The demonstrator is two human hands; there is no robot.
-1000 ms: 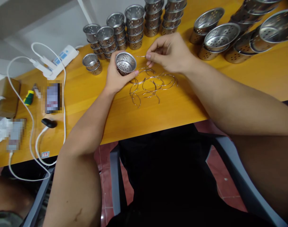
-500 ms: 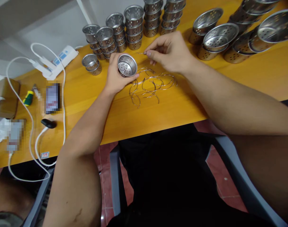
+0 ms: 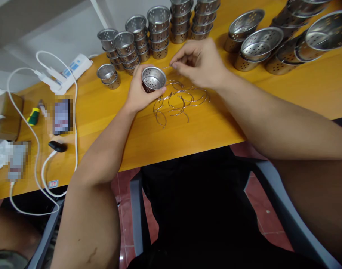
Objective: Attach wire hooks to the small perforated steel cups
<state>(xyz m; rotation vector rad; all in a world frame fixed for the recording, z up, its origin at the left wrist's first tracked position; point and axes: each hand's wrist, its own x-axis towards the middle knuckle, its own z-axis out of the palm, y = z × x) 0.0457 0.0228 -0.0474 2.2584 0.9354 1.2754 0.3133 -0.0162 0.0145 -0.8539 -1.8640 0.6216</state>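
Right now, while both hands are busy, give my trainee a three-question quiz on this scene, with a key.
1. Which hand grips a cup?
2. True or false: loose wires lie on the table.
3. In the picture, the power strip is:
A) left of the gripped cup
B) right of it
C) under it

Key:
1. The left hand.
2. True.
3. A.

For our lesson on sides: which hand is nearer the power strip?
Left. The left hand holds a cup right of the power strip; the right hand is farther right, past the cup.
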